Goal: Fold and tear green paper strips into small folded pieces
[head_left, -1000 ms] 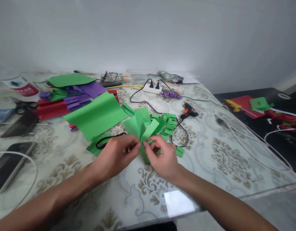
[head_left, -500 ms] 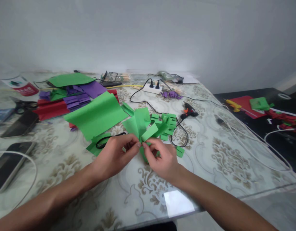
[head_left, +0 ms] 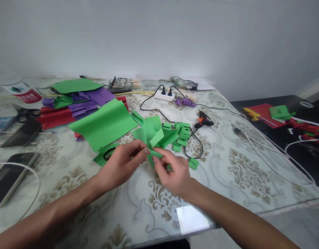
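Note:
Several folded green paper strips (head_left: 154, 133) fan out around the point where my fingertips meet. My left hand (head_left: 124, 160) is closed, thumb and forefinger pinched at the lower left of the strips. From the right, my right hand (head_left: 173, 171) grips the lower green paper between thumb and forefinger. Its other fingers are curled and partly hidden. Just beyond it lie small folded green paper pieces (head_left: 184, 133). Left of the strips are a large green sheet (head_left: 105, 122) and scissors with a black handle loop (head_left: 109, 153) on green paper, partly behind my left hand.
A black glue gun (head_left: 204, 120) lies to the right, near a white power strip (head_left: 164, 95) with cables. On the left are phones (head_left: 12, 174), black scissors (head_left: 24, 113), a cup (head_left: 24, 93) and purple paper (head_left: 83, 109). A black surface (head_left: 237, 103) adjoins the table.
My fingertips have moved slightly apart, my right forefinger now stretching across the green paper. The upright green strip leans more to the left and stands steeper.

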A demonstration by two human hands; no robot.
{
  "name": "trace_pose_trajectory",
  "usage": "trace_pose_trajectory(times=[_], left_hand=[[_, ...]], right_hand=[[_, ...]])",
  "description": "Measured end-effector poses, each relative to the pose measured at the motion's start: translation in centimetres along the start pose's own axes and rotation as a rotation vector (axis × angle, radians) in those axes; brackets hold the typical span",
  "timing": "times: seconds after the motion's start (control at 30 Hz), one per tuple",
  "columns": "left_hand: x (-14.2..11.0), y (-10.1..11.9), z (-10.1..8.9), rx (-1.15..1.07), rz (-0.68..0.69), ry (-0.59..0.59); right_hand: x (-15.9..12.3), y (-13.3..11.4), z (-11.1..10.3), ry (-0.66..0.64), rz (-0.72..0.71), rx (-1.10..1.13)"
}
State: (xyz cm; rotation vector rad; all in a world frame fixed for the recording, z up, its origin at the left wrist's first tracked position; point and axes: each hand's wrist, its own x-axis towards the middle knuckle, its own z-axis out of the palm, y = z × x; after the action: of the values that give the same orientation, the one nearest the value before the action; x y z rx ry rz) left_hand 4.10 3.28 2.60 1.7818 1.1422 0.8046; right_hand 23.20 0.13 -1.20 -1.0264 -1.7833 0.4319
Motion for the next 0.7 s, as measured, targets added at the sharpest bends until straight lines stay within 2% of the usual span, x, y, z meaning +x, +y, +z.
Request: trace_pose_trajectory(times=[0.13,0.27,0.4,0.7], left_hand=[[-0.11,0.21,0.07,0.082,0.039,-0.004],[-0.18,0.32,0.15,0.221,0.119,0.005],[-0.26,0.20,0.21,0.244,0.125,0.007],[-0.32,0.22,0.12,0.083,0.019,-0.036]], right_hand=[[0.20,-0.23,0.03,-0.004,0.181,0.082],[0.44,-0.05,0.06,-0.010,0.249,0.148],[0.45,0.11,0.06,0.000,0.251,0.146],[0.31,0.03,-0.09,-0.004,0.184,0.078]])
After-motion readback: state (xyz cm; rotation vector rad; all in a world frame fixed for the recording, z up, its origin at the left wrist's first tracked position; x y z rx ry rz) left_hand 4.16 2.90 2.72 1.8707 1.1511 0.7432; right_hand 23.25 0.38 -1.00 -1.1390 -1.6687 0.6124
